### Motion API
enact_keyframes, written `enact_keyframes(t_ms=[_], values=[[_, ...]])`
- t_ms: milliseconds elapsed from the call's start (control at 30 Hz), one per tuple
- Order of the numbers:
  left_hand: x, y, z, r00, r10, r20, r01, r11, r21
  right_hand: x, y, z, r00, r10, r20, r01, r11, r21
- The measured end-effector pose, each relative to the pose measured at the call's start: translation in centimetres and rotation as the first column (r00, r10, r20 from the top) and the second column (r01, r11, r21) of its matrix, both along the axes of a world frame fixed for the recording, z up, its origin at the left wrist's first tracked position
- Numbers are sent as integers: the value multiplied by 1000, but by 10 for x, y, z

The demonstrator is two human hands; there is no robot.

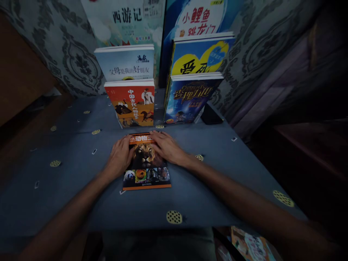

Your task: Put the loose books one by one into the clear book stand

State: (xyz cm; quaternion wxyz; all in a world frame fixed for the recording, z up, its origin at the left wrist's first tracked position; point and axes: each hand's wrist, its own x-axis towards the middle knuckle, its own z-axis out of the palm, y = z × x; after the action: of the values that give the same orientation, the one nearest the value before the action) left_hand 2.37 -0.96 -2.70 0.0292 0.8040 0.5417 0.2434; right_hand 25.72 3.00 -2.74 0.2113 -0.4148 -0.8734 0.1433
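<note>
A small book with a lion's face on its cover [145,156] lies flat on the table, front side up. A row of smaller animal pictures runs below the lion. My left hand [121,152] rests along the book's upper left edge, its fingers stretched forward and its thumb by the cover. Over the upper right corner lies my right hand [167,146], fingers extended and thumb on the cover, hiding part of the title. Both hands touch the book without visibly gripping it.
Behind the book stand a red-orange book [137,103], a dark blue book [190,98], a pale blue book [125,63] and a blue-yellow book [201,54]. Larger books rise behind. A dark flat object [212,115] lies at right. Another book [251,244] sits below the table's front edge.
</note>
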Motion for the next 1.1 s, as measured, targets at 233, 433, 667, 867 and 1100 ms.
enact_keyframes(t_ms=[233, 433, 667, 867, 1100], values=[[-3, 1, 0, 997, -18, -81, 19, 1000, 8, 22, 2, -5, 996, 22, -81, -24, 999, -32], [4, 11, 11, 982, -155, -106, 156, 988, 6, 21, 1, -4, 997, 25, -72, -27, 999, -24], [37, 34, 19, 954, -271, -131, 263, 962, -70, 20, -9, -2, 999, 19, -44, -19, 1000, -13], [37, 40, 8, 952, -280, -125, 280, 960, -15, 28, -45, 2, 996, 87, -37, -86, 996, 28], [36, 40, 4, 955, -270, -120, 274, 962, 15, 40, -104, 7, 962, 269, -52, -266, 962, 59]])
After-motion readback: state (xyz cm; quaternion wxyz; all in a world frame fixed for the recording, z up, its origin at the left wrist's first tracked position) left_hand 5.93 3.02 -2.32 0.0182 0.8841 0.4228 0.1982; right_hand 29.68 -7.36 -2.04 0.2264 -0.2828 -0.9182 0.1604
